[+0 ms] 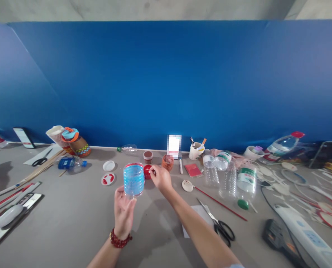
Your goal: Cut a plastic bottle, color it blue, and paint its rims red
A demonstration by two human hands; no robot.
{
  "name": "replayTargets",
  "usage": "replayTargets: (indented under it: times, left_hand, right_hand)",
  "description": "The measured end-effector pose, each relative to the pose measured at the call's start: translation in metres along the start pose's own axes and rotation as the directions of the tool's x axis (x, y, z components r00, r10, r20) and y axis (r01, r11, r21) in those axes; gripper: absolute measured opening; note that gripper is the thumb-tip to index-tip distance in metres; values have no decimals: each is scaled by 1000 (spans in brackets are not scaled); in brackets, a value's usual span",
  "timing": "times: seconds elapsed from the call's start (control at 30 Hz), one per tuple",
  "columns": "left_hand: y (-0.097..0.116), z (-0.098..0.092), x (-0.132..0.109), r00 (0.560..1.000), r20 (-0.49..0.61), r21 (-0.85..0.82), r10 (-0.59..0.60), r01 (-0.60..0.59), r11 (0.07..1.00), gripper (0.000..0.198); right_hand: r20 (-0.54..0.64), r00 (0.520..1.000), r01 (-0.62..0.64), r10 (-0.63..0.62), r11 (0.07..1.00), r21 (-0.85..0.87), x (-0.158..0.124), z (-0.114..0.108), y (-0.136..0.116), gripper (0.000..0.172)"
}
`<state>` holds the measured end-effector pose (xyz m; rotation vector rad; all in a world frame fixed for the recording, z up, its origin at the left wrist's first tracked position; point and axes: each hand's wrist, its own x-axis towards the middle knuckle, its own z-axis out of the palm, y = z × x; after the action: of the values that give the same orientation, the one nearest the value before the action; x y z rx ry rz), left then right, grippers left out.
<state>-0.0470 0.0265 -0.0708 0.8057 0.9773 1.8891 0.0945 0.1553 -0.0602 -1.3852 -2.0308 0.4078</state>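
Note:
A cut clear plastic bottle section [134,180], blue on its wall with a red rim, is held upright in my left hand [124,208], the fingers round its lower part. My right hand [160,178] is closed in a pinch to the right of it, over a red container [147,172]; what the fingertips hold, if anything, is too small to make out. Behind stand a jar of reddish-brown stuff [148,157] and an orange-brown pot [167,162]. A white lid [109,165] and a lid with red smears [108,179] lie left of the bottle section.
Scissors [221,227] lie on paper beside my right forearm, near a red stick [221,203]. Clear plastic bottles [227,180], a power strip [308,236] and a glue gun [279,238] are at right. A blue-labelled bottle [70,163], sticks and phones are at left.

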Motion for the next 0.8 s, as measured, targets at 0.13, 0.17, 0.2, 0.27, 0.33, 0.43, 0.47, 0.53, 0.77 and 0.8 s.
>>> replayTargets:
  times: [0.13,0.17,0.2,0.27,0.33,0.43,0.47,0.53,0.77,0.8]
  left_hand:
    - [-1,-2,0,1000,6,8,1,-1,1000,49]
    - [-2,-2,0,1000,6,11,-2,2,1000,49]
    - [-2,-3,0,1000,7,13,-4,4,1000,49]
    - [-2,-2,0,1000,7,8,-7,7,1000,50]
    - [-1,-1,0,1000,7,1,-10,10,1000,50]
    - [0,0,0,1000,4,6,-12,12,1000,50]
    - [0,0,0,1000,-1,13,-9,9,1000,49]
    - [0,0,1,1000,-8,29,-7,7,1000,49]
    - [-2,1,-3,998,36,48,-60,58,997,45]
    - [-2,3,-5,996,51,53,-79,76,996,44]
  right_hand:
    - [-12,1000,-24,24,999,26,1,-1,2,13]
    - [-17,1000,-25,26,999,31,2,-2,2,14]
    - [-20,999,-24,25,999,37,2,-2,2,15]
    - [-22,1000,-17,19,998,55,2,-2,0,16]
    - [-21,1000,-15,17,996,85,2,-2,-2,16]
    - [-22,999,-36,40,986,160,0,-3,-4,13]
    - [-24,998,-48,54,980,193,-1,-4,-3,12]
    - [-34,996,-76,88,961,266,-2,-8,-1,11]
    - [-44,967,-189,252,820,541,-15,-38,13,16]
    - [-34,960,-207,277,789,578,-20,-45,14,18]
